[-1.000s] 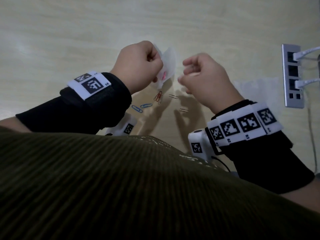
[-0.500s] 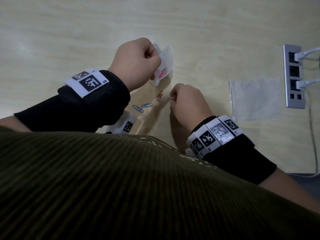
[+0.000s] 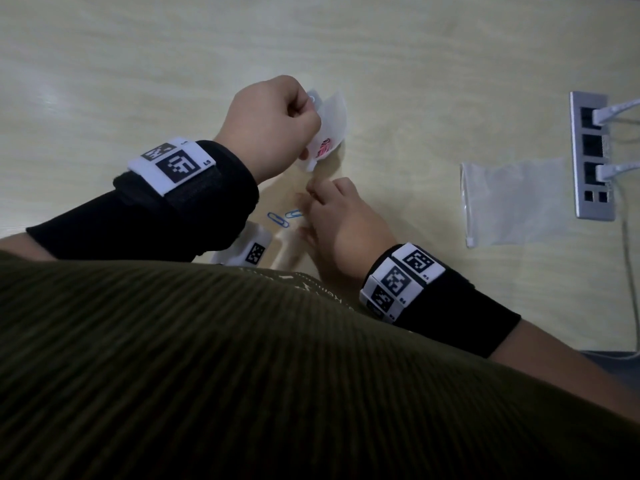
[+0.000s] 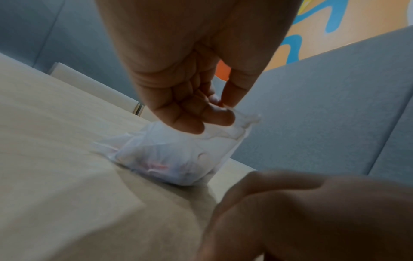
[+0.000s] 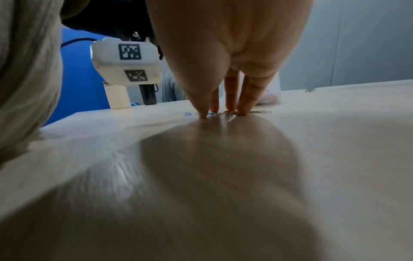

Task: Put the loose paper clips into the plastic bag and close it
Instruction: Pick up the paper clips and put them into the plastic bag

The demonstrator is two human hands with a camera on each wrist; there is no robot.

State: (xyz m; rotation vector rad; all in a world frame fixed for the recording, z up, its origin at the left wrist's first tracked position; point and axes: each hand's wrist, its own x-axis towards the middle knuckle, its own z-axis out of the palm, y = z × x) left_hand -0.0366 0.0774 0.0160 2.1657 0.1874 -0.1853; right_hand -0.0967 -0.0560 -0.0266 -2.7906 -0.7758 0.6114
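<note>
clips (image 3: pixel 278 218) on table (image 3: pixel 138 64), bag (image 3: pixel 329 129) behind

A second clear plastic bag (image 3: pixel 512 202) lay flat on the pale wooden table (image 3: pixel 138 64), just beside a silver socket panel (image 3: pixel 592 157) at far right with two white plugs (image 3: pixel 609 114) inserted.
</note>
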